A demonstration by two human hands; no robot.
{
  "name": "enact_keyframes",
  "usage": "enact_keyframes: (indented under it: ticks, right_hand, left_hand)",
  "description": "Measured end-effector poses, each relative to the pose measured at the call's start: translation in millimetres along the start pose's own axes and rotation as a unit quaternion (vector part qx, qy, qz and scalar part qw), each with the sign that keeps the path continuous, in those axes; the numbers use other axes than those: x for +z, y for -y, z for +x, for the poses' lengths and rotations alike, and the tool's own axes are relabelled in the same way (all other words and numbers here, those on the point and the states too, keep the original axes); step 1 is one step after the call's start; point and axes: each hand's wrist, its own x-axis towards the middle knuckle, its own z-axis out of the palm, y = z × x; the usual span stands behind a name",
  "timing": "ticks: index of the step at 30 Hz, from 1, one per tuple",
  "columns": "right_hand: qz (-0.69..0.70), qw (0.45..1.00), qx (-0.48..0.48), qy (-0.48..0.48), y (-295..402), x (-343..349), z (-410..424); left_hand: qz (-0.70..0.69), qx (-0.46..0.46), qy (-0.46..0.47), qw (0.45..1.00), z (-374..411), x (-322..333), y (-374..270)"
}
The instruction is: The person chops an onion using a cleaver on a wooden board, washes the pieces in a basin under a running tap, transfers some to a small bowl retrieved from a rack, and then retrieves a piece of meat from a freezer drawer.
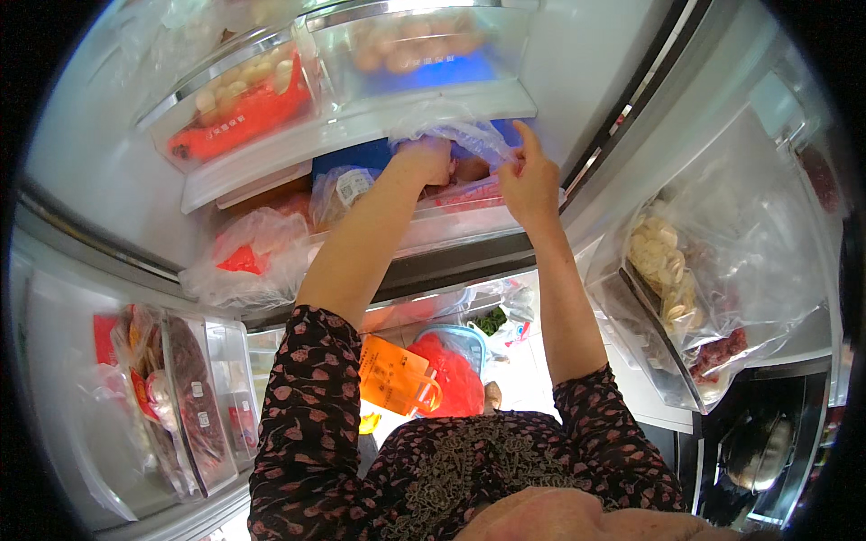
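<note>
My left hand (pixel 427 161) reaches into the lower compartment of an open refrigerator, at the mouth of a clear plastic bag (pixel 473 135). Its fingers are curled and partly hidden, so what they hold is unclear. On the right, my right hand (pixel 531 177) pinches the edge of this bag between thumb and fingers, the index finger pointing up. Reddish-brown food (pixel 472 170) shows between the hands, beside plastic with red print (pixel 473 195). Left of my left hand lies a clear bag with a white printed label (pixel 353 186).
Above are a clear drawer of pale eggs and a red bag (pixel 240 125) and another of brown eggs (pixel 419 44). A knotted plastic bag (pixel 247 260) bulges over the front edge. Loaded door bins stand left (pixel 203 406) and right (pixel 659 338). Below lie orange (pixel 396 375) and red bags (pixel 453 379).
</note>
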Motion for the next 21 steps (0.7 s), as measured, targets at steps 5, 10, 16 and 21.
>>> enact_keyframes:
  ticks: [5,10,16,21]
  right_hand:
    - [-0.014,1.0,-0.01,-0.005,0.0,-0.1,-0.5]
    - [-0.007,1.0,-0.014,0.001,1.9,-1.8,-0.2]
    - [-0.004,1.0,-0.007,-0.002,0.5,-1.9,0.1]
    - [0.015,1.0,0.004,-0.006,-1.0,1.5,-0.2]
  left_hand:
    - [-0.091,0.045,0.039,0.994,-7.2,-6.5,13.8]
    - [-0.344,-0.003,0.061,0.937,-3.7,-3.8,17.3]
    - [-0.568,0.0,0.103,0.817,-13.2,-13.8,10.0]
    - [-0.605,0.008,0.13,0.786,-10.7,-13.3,13.6]
